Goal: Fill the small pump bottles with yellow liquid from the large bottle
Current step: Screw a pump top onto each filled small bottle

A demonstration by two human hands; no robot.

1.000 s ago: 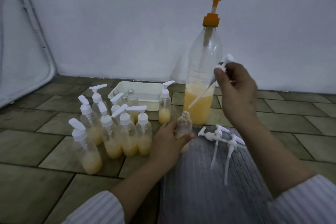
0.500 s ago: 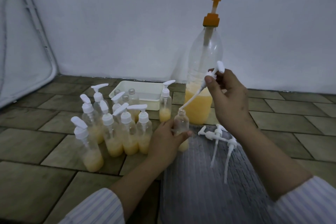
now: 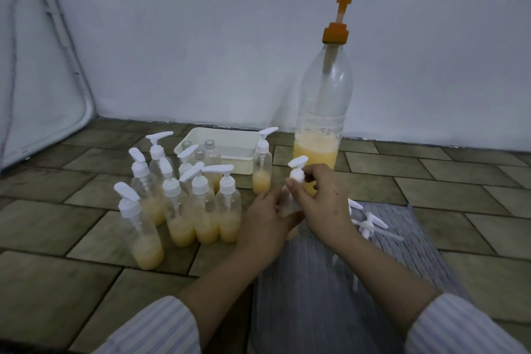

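My left hand [image 3: 264, 221] grips a small clear bottle [image 3: 287, 207], mostly hidden between both hands. On that bottle's neck sits a white pump head [image 3: 297, 171], pinched by the fingers of my right hand [image 3: 321, 198]. The large bottle [image 3: 323, 112] with an orange pump [image 3: 337, 20] stands just behind, yellow liquid filling its bottom part. Several small capped pump bottles [image 3: 184, 210] with yellow liquid stand in a group to the left, and one more [image 3: 262, 165] stands alone by the tray.
A white tray [image 3: 232, 141] at the back holds a few uncapped small bottles [image 3: 211, 149]. Loose white pump heads [image 3: 370, 223] lie on the grey striped cloth [image 3: 330, 282] right of my hands. The floor is tiled and a white wall rises behind.
My right hand came down with the pump head, sliding its tube into the small bottle until the cap sat on the neck. My left hand kept hold of the bottle.
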